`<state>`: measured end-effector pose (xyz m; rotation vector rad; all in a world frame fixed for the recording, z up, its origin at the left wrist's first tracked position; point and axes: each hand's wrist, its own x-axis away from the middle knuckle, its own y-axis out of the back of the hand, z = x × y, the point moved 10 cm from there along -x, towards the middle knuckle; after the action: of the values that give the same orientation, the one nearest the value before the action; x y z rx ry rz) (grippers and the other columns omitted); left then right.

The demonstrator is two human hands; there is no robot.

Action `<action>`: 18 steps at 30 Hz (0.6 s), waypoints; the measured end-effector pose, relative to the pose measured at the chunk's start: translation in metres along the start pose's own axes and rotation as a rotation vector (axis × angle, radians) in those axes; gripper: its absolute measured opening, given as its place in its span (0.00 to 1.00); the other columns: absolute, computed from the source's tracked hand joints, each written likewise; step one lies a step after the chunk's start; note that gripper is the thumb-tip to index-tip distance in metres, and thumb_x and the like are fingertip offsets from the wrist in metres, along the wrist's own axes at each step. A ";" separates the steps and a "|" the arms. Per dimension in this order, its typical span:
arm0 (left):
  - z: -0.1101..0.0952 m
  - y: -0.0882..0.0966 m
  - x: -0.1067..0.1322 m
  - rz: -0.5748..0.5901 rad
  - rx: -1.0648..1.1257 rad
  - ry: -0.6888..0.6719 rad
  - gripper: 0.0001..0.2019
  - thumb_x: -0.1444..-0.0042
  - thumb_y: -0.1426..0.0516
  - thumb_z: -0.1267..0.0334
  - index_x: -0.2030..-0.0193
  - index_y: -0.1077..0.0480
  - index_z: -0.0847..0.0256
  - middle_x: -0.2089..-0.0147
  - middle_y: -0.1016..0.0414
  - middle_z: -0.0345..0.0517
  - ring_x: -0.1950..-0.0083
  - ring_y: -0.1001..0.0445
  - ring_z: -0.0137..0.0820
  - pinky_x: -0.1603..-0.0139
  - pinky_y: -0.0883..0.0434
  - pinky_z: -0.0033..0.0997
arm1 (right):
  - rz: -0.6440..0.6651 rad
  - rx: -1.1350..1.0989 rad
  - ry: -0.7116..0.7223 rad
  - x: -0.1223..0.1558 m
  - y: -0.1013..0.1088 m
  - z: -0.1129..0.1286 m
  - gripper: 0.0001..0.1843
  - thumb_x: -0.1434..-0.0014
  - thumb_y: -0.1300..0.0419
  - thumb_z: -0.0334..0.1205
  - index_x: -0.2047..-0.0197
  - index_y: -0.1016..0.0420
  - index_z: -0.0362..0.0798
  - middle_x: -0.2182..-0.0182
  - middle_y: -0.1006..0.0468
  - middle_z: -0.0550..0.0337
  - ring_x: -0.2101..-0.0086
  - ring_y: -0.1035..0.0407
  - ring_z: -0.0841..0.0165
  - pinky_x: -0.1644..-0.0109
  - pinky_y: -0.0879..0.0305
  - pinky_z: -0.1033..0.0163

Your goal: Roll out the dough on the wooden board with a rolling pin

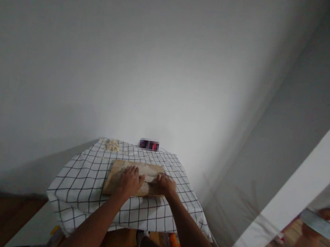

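Observation:
A wooden board [110, 183] lies on the table, with a pale, floury sheet of dough [150, 170] across its top. The dough's near edge looks folded or rolled between my hands. On the left part of it rests my left hand [129, 180], fingers bent over the dough and thumb pointing right. My right hand [167, 183] grips the right end, with its fingers curled together. Both palms hide part of the dough, so what lies under them cannot be made out.
A white tablecloth with dark checks [86, 178] covers the table, which stands against a wall. Pale scraps [112, 145] lie at the back left, and a small blurred-out box [149, 145] at the back. To the right, another person's leg [308, 241] shows past a white pillar [303, 176].

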<state>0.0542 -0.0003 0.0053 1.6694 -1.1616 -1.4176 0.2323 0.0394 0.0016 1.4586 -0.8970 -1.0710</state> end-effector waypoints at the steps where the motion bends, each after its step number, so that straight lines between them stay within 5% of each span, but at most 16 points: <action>1: -0.001 0.000 -0.002 -0.001 0.004 -0.004 0.25 0.20 0.48 0.52 0.30 0.19 0.64 0.24 0.21 0.70 0.21 0.27 0.57 0.20 0.33 0.58 | 0.035 0.003 -0.014 -0.003 -0.003 -0.001 0.30 0.22 0.37 0.66 0.34 0.17 0.50 0.38 0.13 0.37 0.36 0.18 0.47 0.37 0.19 0.46; 10: 0.002 0.001 -0.027 0.004 0.051 -0.001 0.24 0.18 0.49 0.50 0.42 0.17 0.63 0.33 0.16 0.65 0.26 0.26 0.56 0.21 0.35 0.60 | 0.091 0.031 -0.034 -0.027 -0.003 -0.005 0.23 0.16 0.45 0.52 0.29 0.22 0.51 0.32 0.17 0.39 0.35 0.20 0.47 0.35 0.21 0.45; 14: 0.006 -0.007 -0.045 0.050 0.030 0.011 0.26 0.17 0.52 0.50 0.38 0.17 0.63 0.30 0.16 0.64 0.26 0.26 0.56 0.22 0.35 0.61 | 0.105 0.003 -0.064 -0.040 -0.001 -0.012 0.24 0.15 0.54 0.43 0.27 0.24 0.54 0.31 0.17 0.43 0.35 0.20 0.50 0.37 0.22 0.46; 18: 0.012 -0.022 -0.066 0.164 0.022 0.021 0.28 0.17 0.55 0.50 0.36 0.17 0.61 0.31 0.16 0.64 0.28 0.24 0.57 0.26 0.33 0.63 | 0.120 -0.091 -0.174 -0.059 -0.002 -0.024 0.26 0.13 0.59 0.45 0.28 0.25 0.53 0.33 0.16 0.43 0.34 0.20 0.51 0.35 0.23 0.44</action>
<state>0.0455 0.0701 0.0098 1.5616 -1.2755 -1.2876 0.2361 0.1028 0.0090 1.2348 -1.0317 -1.1458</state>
